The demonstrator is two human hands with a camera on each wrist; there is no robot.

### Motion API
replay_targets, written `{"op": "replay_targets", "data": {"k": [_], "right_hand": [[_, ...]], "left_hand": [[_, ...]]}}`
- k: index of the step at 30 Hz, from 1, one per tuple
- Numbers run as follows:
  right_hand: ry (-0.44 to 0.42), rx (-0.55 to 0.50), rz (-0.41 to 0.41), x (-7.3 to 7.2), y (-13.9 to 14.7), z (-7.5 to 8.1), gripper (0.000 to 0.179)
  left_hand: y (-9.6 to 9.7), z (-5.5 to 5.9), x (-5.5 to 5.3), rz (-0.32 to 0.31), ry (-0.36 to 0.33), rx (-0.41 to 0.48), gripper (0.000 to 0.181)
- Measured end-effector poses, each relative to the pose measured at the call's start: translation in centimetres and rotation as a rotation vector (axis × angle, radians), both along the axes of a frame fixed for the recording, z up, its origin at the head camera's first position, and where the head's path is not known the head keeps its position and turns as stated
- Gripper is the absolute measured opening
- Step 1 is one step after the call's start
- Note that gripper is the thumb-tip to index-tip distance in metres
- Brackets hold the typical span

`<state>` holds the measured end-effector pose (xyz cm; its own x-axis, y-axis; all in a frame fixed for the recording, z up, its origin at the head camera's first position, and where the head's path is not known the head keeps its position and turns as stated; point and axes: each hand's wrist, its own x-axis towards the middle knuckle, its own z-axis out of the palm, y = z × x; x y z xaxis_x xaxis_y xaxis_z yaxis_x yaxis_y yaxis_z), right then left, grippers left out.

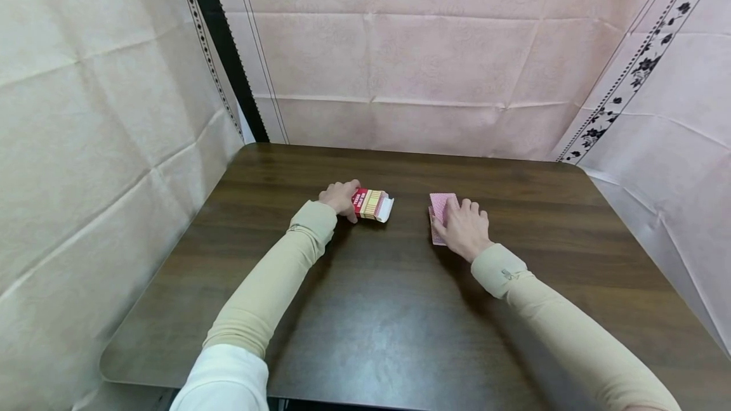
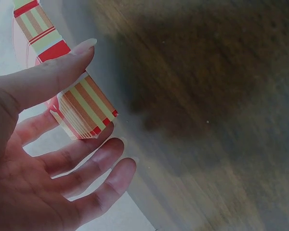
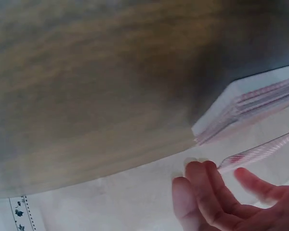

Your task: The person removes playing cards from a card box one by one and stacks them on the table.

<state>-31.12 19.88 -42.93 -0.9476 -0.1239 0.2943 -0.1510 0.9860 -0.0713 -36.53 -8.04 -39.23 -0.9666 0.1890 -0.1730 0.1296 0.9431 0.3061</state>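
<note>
A red and yellow striped card box (image 1: 370, 203) lies on its side above the table's far half, its white flap (image 1: 385, 210) folded out toward the right. My left hand (image 1: 339, 198) grips its left end, thumb across one face and fingers along the other, as the left wrist view shows on the striped box (image 2: 91, 100). To the right is a deck of pink-backed playing cards (image 1: 438, 200), partly covered by my right hand (image 1: 467, 231). In the right wrist view, fingers and thumb pinch a thin pink card or few cards (image 3: 255, 155), apart from the thicker deck (image 3: 245, 108).
The dark wooden table (image 1: 365, 309) has rounded corners. Pale cloth sheets (image 1: 434, 62) hang behind it and on both sides, with a black strip (image 1: 228, 43) at the back left.
</note>
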Motion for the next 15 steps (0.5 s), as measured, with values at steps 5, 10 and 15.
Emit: {"op": "replay_targets", "data": {"k": [5,10,15], "right_hand": [[-0.043,0.014,-0.041,0.17,-0.03,-0.50,0.044],[-0.087,0.044,-0.053,0.39,-0.32,-0.89,0.053],[-0.126,0.059,-0.059,0.32,-0.46,-0.69,0.062]], "left_hand": [[-0.06,-0.05,0.03,0.006,-0.001,-0.002,0.080],[-0.05,-0.19,-0.02,0.003,0.001,-0.006,0.080],[-0.09,-0.19,-0.05,0.005,0.001,-0.007,0.079]]}}
